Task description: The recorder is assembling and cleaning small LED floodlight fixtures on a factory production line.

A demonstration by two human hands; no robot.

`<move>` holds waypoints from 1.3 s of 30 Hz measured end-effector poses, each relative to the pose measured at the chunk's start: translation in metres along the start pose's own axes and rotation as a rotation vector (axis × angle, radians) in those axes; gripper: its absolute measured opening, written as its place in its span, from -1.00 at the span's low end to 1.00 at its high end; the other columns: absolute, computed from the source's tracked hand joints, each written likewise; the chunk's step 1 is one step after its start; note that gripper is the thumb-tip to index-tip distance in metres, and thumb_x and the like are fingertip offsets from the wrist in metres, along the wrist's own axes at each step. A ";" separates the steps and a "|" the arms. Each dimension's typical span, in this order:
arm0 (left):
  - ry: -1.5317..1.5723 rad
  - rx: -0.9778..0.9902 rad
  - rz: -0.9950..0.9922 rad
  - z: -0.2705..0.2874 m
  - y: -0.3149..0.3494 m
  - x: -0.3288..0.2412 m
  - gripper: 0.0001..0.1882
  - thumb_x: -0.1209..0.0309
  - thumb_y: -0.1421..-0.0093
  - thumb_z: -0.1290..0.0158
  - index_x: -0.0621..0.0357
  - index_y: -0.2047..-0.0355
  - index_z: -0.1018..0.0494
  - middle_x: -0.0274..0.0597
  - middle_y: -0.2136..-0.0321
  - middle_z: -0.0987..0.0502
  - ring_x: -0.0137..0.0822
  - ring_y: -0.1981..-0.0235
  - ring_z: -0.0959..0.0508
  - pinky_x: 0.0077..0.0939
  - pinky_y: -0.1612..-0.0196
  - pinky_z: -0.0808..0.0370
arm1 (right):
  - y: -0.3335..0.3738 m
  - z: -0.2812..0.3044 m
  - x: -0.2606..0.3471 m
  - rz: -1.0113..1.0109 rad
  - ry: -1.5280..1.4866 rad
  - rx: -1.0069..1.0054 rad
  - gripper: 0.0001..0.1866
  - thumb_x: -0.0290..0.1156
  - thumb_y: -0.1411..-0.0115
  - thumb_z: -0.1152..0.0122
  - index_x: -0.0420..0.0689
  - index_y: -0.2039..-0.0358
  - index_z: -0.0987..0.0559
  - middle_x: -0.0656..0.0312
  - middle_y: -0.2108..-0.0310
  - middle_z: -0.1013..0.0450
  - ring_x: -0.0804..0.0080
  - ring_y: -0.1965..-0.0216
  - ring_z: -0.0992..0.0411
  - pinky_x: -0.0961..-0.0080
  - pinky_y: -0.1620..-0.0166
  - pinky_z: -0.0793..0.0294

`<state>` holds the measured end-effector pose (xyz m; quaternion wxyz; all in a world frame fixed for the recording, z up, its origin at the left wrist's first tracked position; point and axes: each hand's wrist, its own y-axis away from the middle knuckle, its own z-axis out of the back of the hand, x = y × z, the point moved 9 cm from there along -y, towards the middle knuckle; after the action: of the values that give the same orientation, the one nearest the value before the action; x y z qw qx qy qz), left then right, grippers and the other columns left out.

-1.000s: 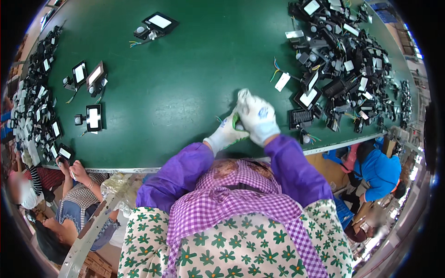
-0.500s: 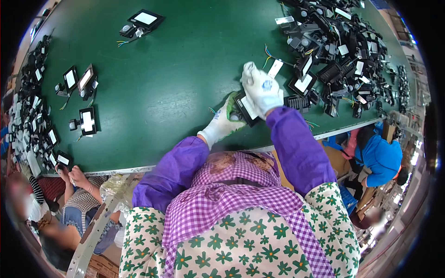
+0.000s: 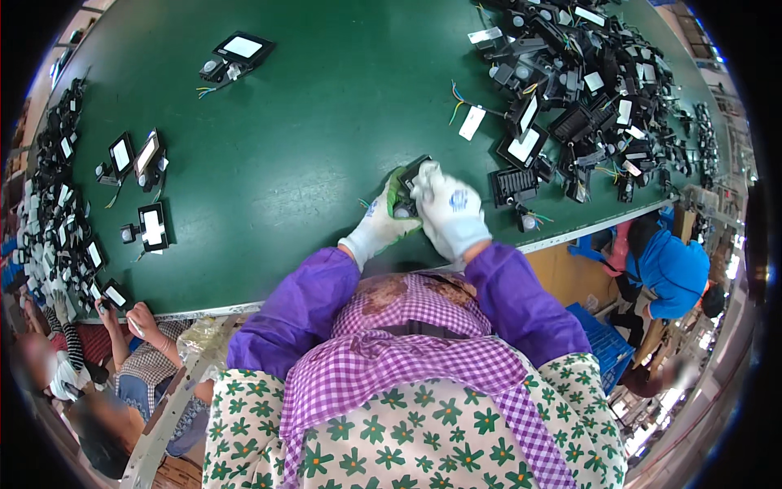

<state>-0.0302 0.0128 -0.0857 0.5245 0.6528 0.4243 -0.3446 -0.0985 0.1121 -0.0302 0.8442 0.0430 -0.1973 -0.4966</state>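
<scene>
In white gloves, both my hands meet just above the table's front edge. My left hand [image 3: 380,222], its glove green on the palm side, grips a small black floodlight [image 3: 417,169] with a round sensor. My right hand [image 3: 453,210] has its fingers bunched together over the floodlight's face and covers most of it. Motion blurs those fingertips, so whatever they may pinch is hidden. Thin wires stick out beside my left glove. Right of my hands, another floodlight [image 3: 515,186] lies with its ribbed back up.
A large pile of black floodlights [image 3: 586,90] fills the right of the green table [image 3: 309,130]. Several more floodlights lie spaced out at left, one [image 3: 242,47] at the far side. A second heap [image 3: 57,220] lines the left edge. Co-workers [image 3: 668,265] sit on both sides.
My right hand has come down and left from above the floodlight onto its face. The floodlight is tilted differently in my left hand. The whole view has shifted slightly.
</scene>
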 end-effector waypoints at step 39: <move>0.187 -0.039 0.116 0.000 0.001 -0.004 0.00 0.63 0.08 -0.25 0.14 -0.38 -0.03 -0.20 -0.07 -0.39 -0.44 0.03 -0.45 -0.56 0.05 -0.52 | -0.048 0.037 -0.032 -0.175 -0.129 0.003 -0.75 -0.27 -0.28 -0.06 -0.13 0.12 -0.50 0.02 0.35 -0.52 0.00 0.30 -0.51 0.18 0.20 -0.51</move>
<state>-0.0309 0.0115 -0.0813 0.5143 0.6951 0.4396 -0.2431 -0.1654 0.1204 -0.0183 0.7831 0.0292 -0.2477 -0.5697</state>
